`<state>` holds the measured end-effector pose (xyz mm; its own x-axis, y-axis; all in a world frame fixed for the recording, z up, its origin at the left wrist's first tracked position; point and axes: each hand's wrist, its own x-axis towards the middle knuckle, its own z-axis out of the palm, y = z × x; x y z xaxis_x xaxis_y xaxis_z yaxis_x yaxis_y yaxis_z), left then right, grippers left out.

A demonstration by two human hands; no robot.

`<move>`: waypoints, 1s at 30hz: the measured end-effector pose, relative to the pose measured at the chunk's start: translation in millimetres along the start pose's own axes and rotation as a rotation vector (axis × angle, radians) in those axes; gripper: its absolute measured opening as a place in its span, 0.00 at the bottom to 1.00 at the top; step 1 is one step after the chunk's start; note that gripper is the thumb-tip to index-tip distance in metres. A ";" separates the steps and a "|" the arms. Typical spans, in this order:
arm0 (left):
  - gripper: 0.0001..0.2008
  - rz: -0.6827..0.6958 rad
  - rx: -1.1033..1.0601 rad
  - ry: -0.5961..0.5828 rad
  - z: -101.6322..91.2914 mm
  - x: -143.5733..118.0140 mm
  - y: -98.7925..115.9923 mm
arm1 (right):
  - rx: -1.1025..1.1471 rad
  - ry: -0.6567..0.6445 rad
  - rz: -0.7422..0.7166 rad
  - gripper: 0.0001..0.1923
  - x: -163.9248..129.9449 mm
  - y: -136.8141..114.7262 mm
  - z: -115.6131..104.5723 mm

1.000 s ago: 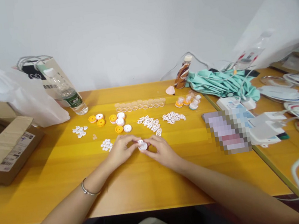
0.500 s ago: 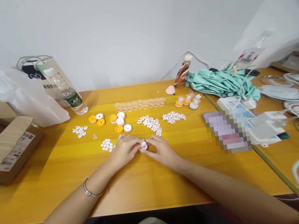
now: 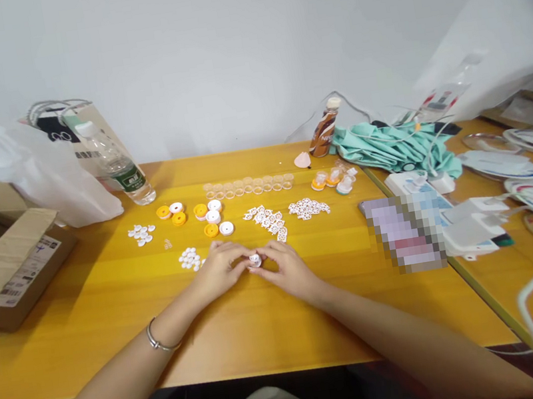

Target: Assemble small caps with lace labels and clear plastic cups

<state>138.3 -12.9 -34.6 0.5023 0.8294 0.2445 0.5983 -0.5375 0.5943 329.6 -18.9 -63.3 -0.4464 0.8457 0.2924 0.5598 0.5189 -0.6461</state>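
My left hand [image 3: 223, 268] and my right hand [image 3: 285, 268] meet at the middle of the yellow table [image 3: 113, 318]. Both pinch one small white round part [image 3: 254, 259] between their fingertips, just above the tabletop. A heap of small white discs [image 3: 189, 259] lies just left of my left hand. Behind the hands are white lattice pieces [image 3: 266, 218], a second lattice heap [image 3: 308, 207], and orange and white round caps [image 3: 208, 217]. A silver bracelet [image 3: 155, 338] sits on my left wrist.
A row of clear cups [image 3: 248, 186] runs along the far middle. A water bottle [image 3: 115, 164], a white plastic bag [image 3: 34, 170] and an open cardboard box [image 3: 3, 261] stand at the left. At the right are a brown drink bottle [image 3: 325, 128], teal cloth [image 3: 390, 147], chargers and cables [image 3: 473, 227].
Both hands stay together on the small white part; the fingers have closed in slightly around it. The view has shifted a little.
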 end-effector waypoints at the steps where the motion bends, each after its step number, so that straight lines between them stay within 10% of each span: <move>1: 0.07 -0.017 -0.034 0.012 -0.5 0.3 -0.2 | 0.000 -0.002 0.002 0.12 0.2 0.2 -0.1; 30: 0.04 0.079 0.111 -0.004 -2.9 -0.9 0.1 | 0.024 -0.012 0.003 0.14 1.0 1.6 1.5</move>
<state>136.1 -13.2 -32.5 0.5530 0.7835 0.2834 0.6220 -0.6145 0.4852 329.0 -17.3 -65.1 -0.4529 0.8457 0.2821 0.5445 0.5130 -0.6636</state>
